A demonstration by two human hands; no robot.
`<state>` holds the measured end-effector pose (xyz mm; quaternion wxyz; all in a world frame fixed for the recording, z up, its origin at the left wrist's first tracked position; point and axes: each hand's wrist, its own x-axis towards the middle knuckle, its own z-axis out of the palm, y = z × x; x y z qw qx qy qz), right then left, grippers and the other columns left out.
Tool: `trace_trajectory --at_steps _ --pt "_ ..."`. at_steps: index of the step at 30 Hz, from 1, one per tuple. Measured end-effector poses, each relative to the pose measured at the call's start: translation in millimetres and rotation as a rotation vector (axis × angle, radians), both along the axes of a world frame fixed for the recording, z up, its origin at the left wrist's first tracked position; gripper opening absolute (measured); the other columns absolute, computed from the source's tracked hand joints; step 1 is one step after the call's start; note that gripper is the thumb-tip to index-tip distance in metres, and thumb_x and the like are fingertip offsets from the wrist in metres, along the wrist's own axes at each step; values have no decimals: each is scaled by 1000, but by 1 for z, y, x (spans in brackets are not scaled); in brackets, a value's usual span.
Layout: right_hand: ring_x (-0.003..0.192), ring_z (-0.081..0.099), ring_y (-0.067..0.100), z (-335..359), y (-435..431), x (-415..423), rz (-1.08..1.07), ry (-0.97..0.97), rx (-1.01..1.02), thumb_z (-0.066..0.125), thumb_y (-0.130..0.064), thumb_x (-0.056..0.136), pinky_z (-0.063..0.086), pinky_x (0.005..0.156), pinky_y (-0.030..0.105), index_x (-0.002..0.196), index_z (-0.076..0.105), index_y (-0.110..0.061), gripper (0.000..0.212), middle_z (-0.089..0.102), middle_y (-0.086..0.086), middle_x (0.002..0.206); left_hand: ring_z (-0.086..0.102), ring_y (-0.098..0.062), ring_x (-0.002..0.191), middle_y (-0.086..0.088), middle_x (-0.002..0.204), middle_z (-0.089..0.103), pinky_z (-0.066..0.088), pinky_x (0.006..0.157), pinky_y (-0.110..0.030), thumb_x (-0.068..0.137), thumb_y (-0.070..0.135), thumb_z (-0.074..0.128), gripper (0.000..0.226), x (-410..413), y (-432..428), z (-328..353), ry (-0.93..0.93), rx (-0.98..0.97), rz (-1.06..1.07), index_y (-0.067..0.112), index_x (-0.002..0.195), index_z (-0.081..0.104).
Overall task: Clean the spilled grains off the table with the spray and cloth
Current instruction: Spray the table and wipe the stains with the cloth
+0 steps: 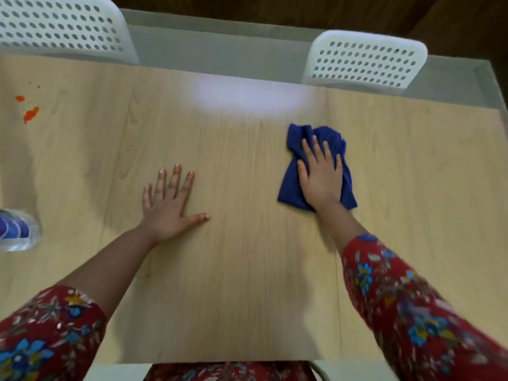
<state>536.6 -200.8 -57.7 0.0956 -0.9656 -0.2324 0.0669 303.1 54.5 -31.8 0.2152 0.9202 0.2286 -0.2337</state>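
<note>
Head view: right hand [321, 178] presses flat on blue cloth [327, 133]; left hand [170, 210] lies flat on table [247, 270].

Bench [247, 270]: pale wood-grain top, smooth, with a low sheen that throws back one soft white patch of light near its far edge. Cloth [330, 136]: deep blue textile, matt, soft, creased into folds. Left chair back [60, 26] and right chair back [362, 64]: white moulded plastic, perforated, satin finish. Bottle [16, 232]: clear plastic, glossy, with a purple label. Sleeves [412, 312]: thin red fabric printed with flowers, matt.
</note>
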Motion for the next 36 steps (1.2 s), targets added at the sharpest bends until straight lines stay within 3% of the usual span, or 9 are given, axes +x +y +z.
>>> trace_trajectory --at_steps 9,12,16,20,24,28,31,33,36 --pt "150 14 17 0 -108 -217 -197 -24 -96 24 -45 99 18 118 50 153 24 -31 56 18 -8 161 -30 -20 143 6 154 -36 -14 116 -47 75 74 54 110 -9 -7 11 -29 -26 -17 37 150 -19" --pt "149 16 20 0 -95 -201 -282 -30 -111 22 -47 98 17 117 53 153 24 -34 56 18 -8 162 -36 -18 140 6 148 -44 -16 114 -46 67 77 61 125 -38 -22 15 47 -73 -141 39 145 -28" --pt "147 23 26 0 -15 -137 -328 -54 -53 23 -50 95 17 116 55 150 32 -32 59 26 -3 159 -45 -19 133 7 140 -55 -20 112 -46 54 84 63 139 -61 -30 13 130 -59 -193 39 139 -38" --pt "149 16 23 2 61 -162 44 -51 -23 21 -48 94 11 119 51 151 30 -32 60 21 -6 161 -43 -19 134 5 142 -52 -18 113 -46 55 81 66 139 -56 -33 16 163 -44 -169 40 141 -35" --pt "150 8 14 3 4 -245 290 -16 35 32 -48 100 11 120 47 153 24 -34 55 15 -12 162 -38 -18 138 6 142 -50 -16 114 -45 54 82 66 139 -58 -34 16 127 -10 -164 38 144 -31" --pt "150 14 16 -1 -68 -205 -48 -60 -64 31 -52 97 18 117 53 151 27 -39 56 18 -11 161 -42 -19 135 6 141 -52 -18 114 -44 54 82 66 140 -57 -33 15 128 -23 -174 39 141 -34" --pt "150 12 22 2 -44 -135 -317 -29 -76 26 -54 97 10 118 55 152 21 -39 57 14 -9 162 -41 -18 136 6 142 -51 -17 114 -44 53 81 66 140 -59 -34 16 128 -12 -163 40 141 -34" --pt "150 11 23 1 -6 -115 -318 -27 -49 22 -53 97 6 118 54 153 20 -37 58 13 -8 163 -40 -17 137 7 144 -49 -17 114 -44 53 81 67 140 -59 -34 16 107 -10 -153 40 142 -33" --pt "150 15 22 -1 36 -155 -65 -51 -18 21 -50 95 9 119 52 152 26 -35 59 19 -7 162 -34 -18 141 6 149 -43 -12 117 -45 53 80 68 139 -60 -35 17 72 0 -145 39 145 -28"
